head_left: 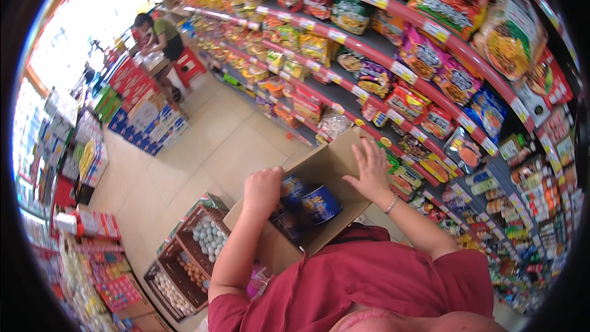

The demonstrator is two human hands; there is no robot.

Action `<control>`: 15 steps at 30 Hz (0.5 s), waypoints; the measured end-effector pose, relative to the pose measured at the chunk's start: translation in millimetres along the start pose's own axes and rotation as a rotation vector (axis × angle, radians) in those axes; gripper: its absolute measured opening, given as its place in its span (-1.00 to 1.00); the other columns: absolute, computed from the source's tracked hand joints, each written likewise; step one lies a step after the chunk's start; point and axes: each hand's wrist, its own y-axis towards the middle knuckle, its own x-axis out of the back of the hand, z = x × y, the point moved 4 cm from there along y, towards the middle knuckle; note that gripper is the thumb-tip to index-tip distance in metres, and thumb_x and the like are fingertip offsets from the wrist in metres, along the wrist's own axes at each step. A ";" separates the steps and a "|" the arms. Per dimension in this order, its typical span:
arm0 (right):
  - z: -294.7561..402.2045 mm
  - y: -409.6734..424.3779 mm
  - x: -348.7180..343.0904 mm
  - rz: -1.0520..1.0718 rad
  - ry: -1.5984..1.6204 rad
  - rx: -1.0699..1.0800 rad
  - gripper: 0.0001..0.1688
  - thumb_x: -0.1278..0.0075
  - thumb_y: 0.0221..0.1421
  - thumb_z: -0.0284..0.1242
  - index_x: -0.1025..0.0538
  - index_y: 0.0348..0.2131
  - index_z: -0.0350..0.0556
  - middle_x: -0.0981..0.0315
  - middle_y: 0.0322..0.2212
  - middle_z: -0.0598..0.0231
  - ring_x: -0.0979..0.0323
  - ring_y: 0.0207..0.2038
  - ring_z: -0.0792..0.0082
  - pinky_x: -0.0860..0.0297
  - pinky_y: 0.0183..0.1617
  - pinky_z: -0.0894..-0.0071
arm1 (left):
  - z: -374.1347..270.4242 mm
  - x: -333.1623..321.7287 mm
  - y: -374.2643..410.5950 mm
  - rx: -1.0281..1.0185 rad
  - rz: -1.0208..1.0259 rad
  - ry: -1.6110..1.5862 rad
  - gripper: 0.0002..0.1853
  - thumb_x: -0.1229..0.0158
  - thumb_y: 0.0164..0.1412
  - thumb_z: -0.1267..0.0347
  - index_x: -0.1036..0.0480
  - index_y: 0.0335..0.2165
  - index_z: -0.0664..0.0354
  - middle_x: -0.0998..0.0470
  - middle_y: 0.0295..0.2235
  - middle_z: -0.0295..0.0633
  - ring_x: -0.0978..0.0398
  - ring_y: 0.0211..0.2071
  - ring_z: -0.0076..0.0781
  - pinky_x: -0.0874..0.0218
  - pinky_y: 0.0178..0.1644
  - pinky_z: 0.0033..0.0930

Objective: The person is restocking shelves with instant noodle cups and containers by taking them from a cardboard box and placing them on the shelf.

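Observation:
An open cardboard box is held against the front of the body. Inside it, towards the left side, lie blue printed tubs and darker packages that are partly in shadow. My left hand is closed over the box's left rim, beside the blue tubs. My right hand is at the right rim with its fingers spread, and its palm faces the inside of the box; whether it touches the cardboard I cannot tell. A bracelet circles the right wrist.
Shelves of instant noodles curve along the right. Brown crates of eggs stand on the floor at lower left. Stacked cartons stand farther off, near a person bending over a counter and a red stool.

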 end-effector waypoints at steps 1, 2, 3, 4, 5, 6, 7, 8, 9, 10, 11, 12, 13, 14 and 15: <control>3.5 -6.8 -4.0 0.014 -0.045 -0.005 0.21 -0.31 -0.23 -0.09 -0.01 0.28 0.03 0.17 0.24 -0.06 0.12 0.27 -0.16 0.08 0.28 -0.19 | 0.3 0.1 0.0 0.001 0.007 0.034 -0.91 -0.10 0.02 0.38 -0.41 -0.43 0.12 -0.53 -0.50 -0.17 -0.55 -0.42 -0.18 -0.35 -0.34 -0.22; 5.5 -14.5 -11.4 0.081 -0.036 -0.084 0.22 -0.29 -0.22 -0.05 0.00 0.28 0.04 0.18 0.25 -0.06 0.14 0.27 -0.22 0.10 0.29 -0.21 | -0.3 0.5 -0.1 -0.020 0.009 0.037 -0.90 -0.11 0.03 0.37 -0.41 -0.42 0.11 -0.53 -0.51 -0.17 -0.55 -0.42 -0.19 -0.35 -0.34 -0.23; 8.2 -22.9 -17.0 0.098 -0.005 -0.145 0.22 -0.30 -0.22 -0.06 0.01 0.28 0.03 0.19 0.25 -0.06 0.14 0.26 -0.23 0.10 0.29 -0.22 | -1.7 1.2 0.6 -0.044 0.001 0.044 -0.91 -0.10 0.03 0.37 -0.41 -0.42 0.11 -0.52 -0.51 -0.17 -0.55 -0.42 -0.20 -0.35 -0.35 -0.24; 10.4 -30.8 -24.2 0.131 0.017 -0.218 0.22 -0.30 -0.23 -0.07 0.01 0.28 0.03 0.19 0.25 -0.06 0.14 0.26 -0.24 0.11 0.29 -0.23 | -3.0 1.7 0.8 -0.063 -0.002 0.065 -0.92 -0.09 0.04 0.37 -0.41 -0.42 0.11 -0.52 -0.51 -0.18 -0.55 -0.42 -0.20 -0.35 -0.35 -0.24; 10.1 -37.1 -31.5 0.165 0.040 -0.288 0.23 -0.31 -0.23 -0.08 0.02 0.28 0.03 0.20 0.25 -0.06 0.13 0.26 -0.25 0.11 0.29 -0.24 | -4.9 1.1 1.3 -0.075 0.013 0.101 -0.92 -0.08 0.05 0.38 -0.41 -0.42 0.10 -0.52 -0.51 -0.18 -0.55 -0.42 -0.21 -0.35 -0.35 -0.25; 9.2 -40.4 -36.7 0.141 0.034 -0.315 0.20 -0.29 -0.19 -0.13 0.03 0.29 0.03 0.15 0.24 -0.10 0.03 0.23 -0.22 0.01 0.26 -0.17 | -6.8 1.4 1.6 -0.093 0.009 0.082 -0.93 -0.06 0.03 0.42 -0.40 -0.41 0.11 -0.52 -0.50 -0.18 -0.54 -0.42 -0.21 -0.35 -0.35 -0.24; 5.0 -42.6 -44.3 0.179 0.105 -0.361 0.19 -0.29 -0.19 -0.14 0.03 0.28 0.05 0.08 0.22 -0.11 -0.04 0.20 -0.20 -0.07 0.22 -0.14 | -7.9 1.3 0.9 -0.107 0.022 0.080 -0.91 -0.03 0.02 0.46 -0.40 -0.41 0.11 -0.52 -0.50 -0.17 -0.54 -0.41 -0.21 -0.35 -0.35 -0.24; -0.5 -43.0 -51.9 0.215 0.179 -0.406 0.18 -0.29 -0.19 -0.16 0.02 0.28 0.06 0.02 0.20 -0.12 -0.11 0.17 -0.18 -0.14 0.18 -0.11 | -9.0 1.7 0.7 -0.122 0.019 0.090 -0.89 -0.01 0.00 0.50 -0.39 -0.40 0.11 -0.52 -0.49 -0.17 -0.54 -0.41 -0.21 -0.34 -0.34 -0.23; -6.8 -43.0 -59.1 0.250 0.258 -0.456 0.17 -0.28 -0.19 -0.17 0.02 0.28 0.07 -0.05 0.18 -0.12 -0.18 0.14 -0.15 -0.22 0.14 -0.09 | -9.5 1.3 1.1 -0.122 0.030 0.089 -0.89 -0.01 0.00 0.50 -0.39 -0.40 0.11 -0.51 -0.50 -0.18 -0.54 -0.41 -0.21 -0.34 -0.35 -0.24; -14.7 -42.8 -64.4 0.293 0.290 -0.481 0.08 -0.24 -0.15 -0.17 -0.03 0.26 0.08 -0.23 0.08 -0.14 -0.34 0.02 -0.11 -0.34 0.03 0.05 | -9.9 1.2 1.2 -0.124 0.027 0.099 -0.89 -0.01 0.00 0.50 -0.39 -0.41 0.11 -0.51 -0.50 -0.18 -0.54 -0.42 -0.22 -0.34 -0.36 -0.24; -18.7 -44.1 -69.2 0.330 0.367 -0.473 0.04 -0.22 -0.12 -0.17 -0.05 0.25 0.07 -0.27 0.05 -0.15 -0.36 0.00 -0.11 -0.34 0.02 0.07 | -9.9 0.8 1.0 -0.124 0.022 0.114 -0.89 -0.01 0.00 0.49 -0.39 -0.41 0.10 -0.51 -0.50 -0.19 -0.54 -0.42 -0.23 -0.34 -0.36 -0.25; -22.1 -45.5 -73.5 0.368 0.446 -0.473 0.01 -0.19 -0.10 -0.16 -0.08 0.25 0.06 -0.32 0.01 -0.15 -0.38 -0.02 -0.10 -0.34 0.02 0.08 | -9.8 -0.2 0.5 -0.132 0.025 0.117 -0.89 -0.01 0.00 0.49 -0.39 -0.41 0.10 -0.51 -0.50 -0.19 -0.54 -0.42 -0.23 -0.33 -0.36 -0.25; -24.8 -48.0 -77.9 0.424 0.518 -0.498 -0.03 -0.17 -0.07 -0.16 -0.10 0.24 0.05 -0.36 -0.03 -0.16 -0.40 -0.04 -0.09 -0.34 0.02 0.10 | -9.6 -1.5 0.2 -0.138 0.025 0.125 -0.88 -0.01 0.00 0.49 -0.39 -0.41 0.10 -0.51 -0.50 -0.19 -0.54 -0.42 -0.24 -0.33 -0.36 -0.25; -25.7 -49.7 -78.7 0.418 0.534 -0.462 -0.08 -0.15 -0.05 -0.17 -0.14 0.22 0.03 -0.40 -0.07 -0.17 -0.41 -0.06 -0.09 -0.34 0.01 0.11 | -9.4 -3.3 0.3 -0.144 0.025 0.141 -0.88 -0.01 0.00 0.49 -0.39 -0.40 0.09 -0.51 -0.50 -0.20 -0.54 -0.42 -0.25 -0.33 -0.37 -0.25; -26.1 -52.9 -79.8 0.434 0.542 -0.455 -0.14 -0.13 -0.03 -0.17 -0.18 0.20 0.01 -0.43 -0.11 -0.17 -0.43 -0.07 -0.08 -0.35 0.00 0.12 | -9.0 -5.6 0.2 -0.148 0.028 0.128 -0.89 -0.01 0.01 0.48 -0.39 -0.40 0.09 -0.51 -0.50 -0.19 -0.54 -0.42 -0.25 -0.33 -0.36 -0.25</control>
